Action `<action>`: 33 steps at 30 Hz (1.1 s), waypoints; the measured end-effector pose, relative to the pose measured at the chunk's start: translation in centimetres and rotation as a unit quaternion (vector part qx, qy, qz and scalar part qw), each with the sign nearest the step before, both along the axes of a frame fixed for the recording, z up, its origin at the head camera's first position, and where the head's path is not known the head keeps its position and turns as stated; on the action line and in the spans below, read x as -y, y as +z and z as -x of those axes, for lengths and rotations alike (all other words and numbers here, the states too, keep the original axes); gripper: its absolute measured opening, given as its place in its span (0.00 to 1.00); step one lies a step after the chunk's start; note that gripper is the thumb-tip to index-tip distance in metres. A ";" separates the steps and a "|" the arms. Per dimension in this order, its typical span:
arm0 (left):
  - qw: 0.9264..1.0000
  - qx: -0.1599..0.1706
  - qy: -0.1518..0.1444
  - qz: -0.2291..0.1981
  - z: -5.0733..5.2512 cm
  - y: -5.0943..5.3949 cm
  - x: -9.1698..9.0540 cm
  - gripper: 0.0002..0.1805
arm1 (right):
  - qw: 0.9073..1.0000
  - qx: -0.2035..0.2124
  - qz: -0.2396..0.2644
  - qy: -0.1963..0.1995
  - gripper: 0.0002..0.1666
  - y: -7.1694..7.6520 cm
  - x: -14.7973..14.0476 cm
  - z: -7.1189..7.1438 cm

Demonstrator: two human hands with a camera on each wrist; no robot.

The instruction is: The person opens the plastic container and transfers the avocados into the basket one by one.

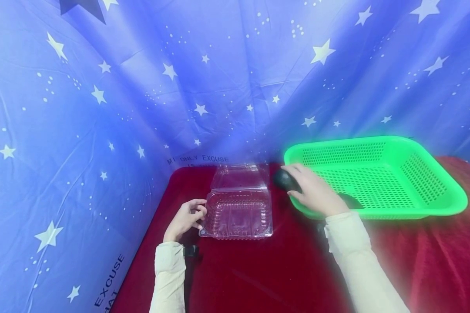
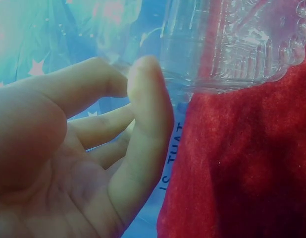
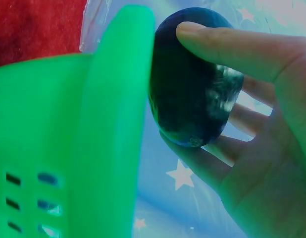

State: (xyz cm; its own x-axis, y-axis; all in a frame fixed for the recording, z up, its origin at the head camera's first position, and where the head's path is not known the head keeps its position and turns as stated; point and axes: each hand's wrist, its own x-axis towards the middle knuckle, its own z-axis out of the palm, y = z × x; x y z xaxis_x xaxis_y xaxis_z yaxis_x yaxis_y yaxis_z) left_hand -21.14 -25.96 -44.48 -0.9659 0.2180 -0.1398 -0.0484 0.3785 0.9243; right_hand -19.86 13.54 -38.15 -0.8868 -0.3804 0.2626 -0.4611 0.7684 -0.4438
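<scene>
A clear plastic clamshell container (image 1: pixel 239 215) lies with its lid (image 1: pixel 240 177) folded back, away from the person. My left hand (image 1: pixel 186 219) is at the container's left side, its bent thumb and finger pinching the rim; the exact contact is hard to see through the clear plastic. My right hand (image 1: pixel 315 189) grips a dark oval avocado (image 3: pixel 192 82), thumb on one side and fingers around the other. That avocado is held beside the left rim of the green basket (image 1: pixel 391 174), between basket and container.
Inside the basket, another dark rounded thing (image 1: pixel 348 201) is partly hidden behind my right wrist and the near rim. A red cloth (image 1: pixel 258 278) covers the table. Blue star-printed fabric (image 1: pixel 227 87) hangs behind and along the left side.
</scene>
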 end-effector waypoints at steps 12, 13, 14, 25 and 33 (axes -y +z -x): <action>1.000 0.000 0.001 0.001 -0.1 0.2 -0.1 0.25 | 1.000 -0.017 0.010 0.000 0.42 0.3 -1.7 0.2; 1.000 0.000 0.001 0.002 -0.2 0.3 -0.1 0.25 | 1.000 -0.019 0.009 -0.001 0.43 0.3 -1.8 0.2; 1.000 -0.001 0.001 0.001 -0.2 0.3 -0.1 0.25 | 1.000 -0.020 0.009 -0.002 0.43 0.2 -2.0 0.2; 1.000 0.001 0.004 -0.001 -0.1 0.2 -0.2 0.25 | 0.999 -0.043 0.020 -0.009 0.44 -0.1 -3.9 0.1; 1.000 0.003 -0.001 -0.002 0.1 -0.1 0.0 0.26 | 0.999 -0.038 0.027 -0.021 0.44 0.2 -5.7 0.0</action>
